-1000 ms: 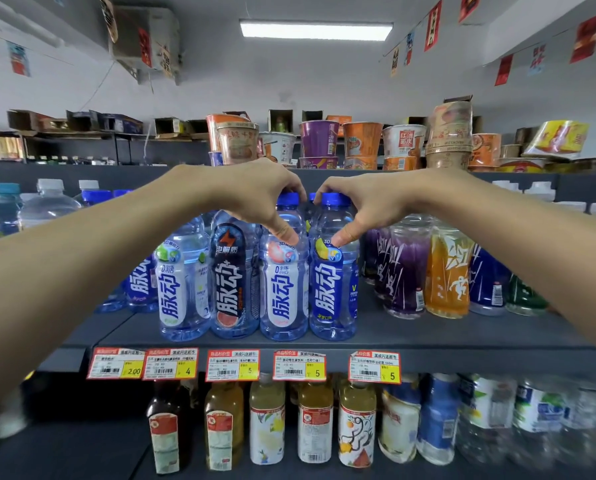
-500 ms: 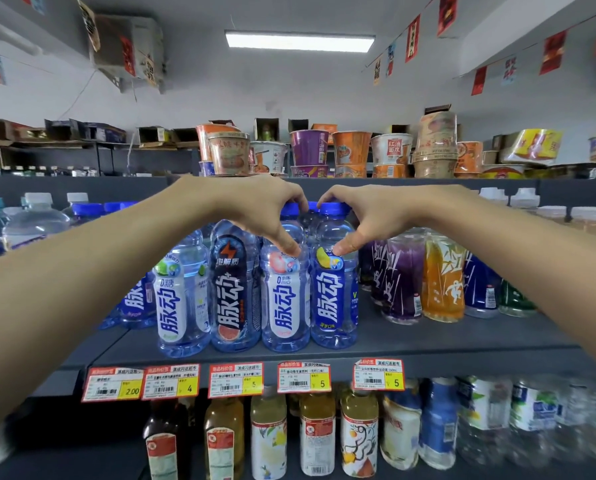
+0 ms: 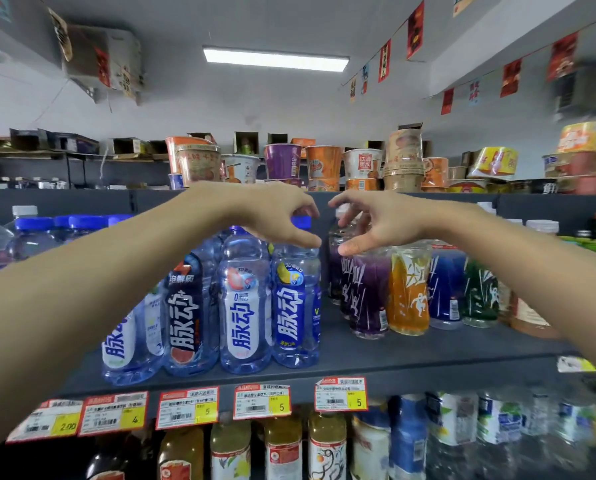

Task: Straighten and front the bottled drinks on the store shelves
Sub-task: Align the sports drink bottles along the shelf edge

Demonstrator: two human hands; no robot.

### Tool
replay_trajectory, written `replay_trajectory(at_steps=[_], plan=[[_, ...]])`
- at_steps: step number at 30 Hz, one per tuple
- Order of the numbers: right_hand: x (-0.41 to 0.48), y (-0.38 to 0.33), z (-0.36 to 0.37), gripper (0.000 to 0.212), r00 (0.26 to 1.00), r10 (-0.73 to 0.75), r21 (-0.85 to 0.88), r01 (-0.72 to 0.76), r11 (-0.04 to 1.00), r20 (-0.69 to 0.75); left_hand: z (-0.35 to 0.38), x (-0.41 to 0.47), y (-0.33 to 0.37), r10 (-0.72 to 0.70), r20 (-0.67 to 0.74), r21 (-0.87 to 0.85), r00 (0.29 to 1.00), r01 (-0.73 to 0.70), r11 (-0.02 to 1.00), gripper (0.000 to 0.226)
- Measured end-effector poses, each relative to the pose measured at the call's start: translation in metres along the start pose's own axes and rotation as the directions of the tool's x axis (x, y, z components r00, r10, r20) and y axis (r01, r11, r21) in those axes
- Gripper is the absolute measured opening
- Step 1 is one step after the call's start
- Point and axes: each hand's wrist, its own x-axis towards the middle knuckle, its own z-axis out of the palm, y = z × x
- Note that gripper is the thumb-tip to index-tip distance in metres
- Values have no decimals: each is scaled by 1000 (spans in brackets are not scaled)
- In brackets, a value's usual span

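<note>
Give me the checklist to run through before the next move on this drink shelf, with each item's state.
1. The blue-label bottle faces front: ok.
2. The white-label bottle faces front: ok.
3. The left hand holds the blue-label bottle's cap: cannot tell; its fingers curl over it, but the picture is blurred.
4. The right hand holds the purple bottle: not ok; its fingers are spread near the top and grip nothing.
5. The purple bottle is in line with the blue-label bottle at the edge of the shelf: not ok; it stands further back.
</note>
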Motion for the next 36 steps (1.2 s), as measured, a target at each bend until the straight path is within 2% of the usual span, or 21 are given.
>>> replay_trajectory(at_steps=[5,9,11,13,15,17,19,22,28,36], plan=[[-17,37,-1,66,989,-108,-96,98,991,-104,2,38,39,0,-39,61,999,3,998,66],[-21,68,-7,32,904,-245,-165,199,966,-349,12,74,63,-67,-53,31,996,69,997,79],[-21,85,-11,27,870,-255,-242,162,956,-422,21,89,73,-109,-77,-9,991,109,994,88],[-21,104,-15,31,856,-253,-382,71,921,-452,30,100,80,-153,-123,-48,981,148,988,96],[-19,119,-19,43,866,-242,-466,12,885,-438,37,108,84,-189,-167,-88,968,177,980,101],[-14,128,-18,54,902,-229,-495,20,869,-366,42,111,87,-222,-183,-110,958,205,973,105],[-8,132,-15,58,929,-219,-494,46,868,-299,48,115,91,-260,-190,-149,947,234,961,104],[1,130,-12,64,944,-185,-430,52,901,-273,57,119,95,-307,-209,-232,929,258,938,98],[10,126,-25,45,981,-82,-306,26,952,-174,49,117,88,-302,-186,-208,935,263,942,96],[-6,121,-40,41,991,-95,-269,67,961,-92,30,108,83,-243,-109,-14,964,242,970,104]])
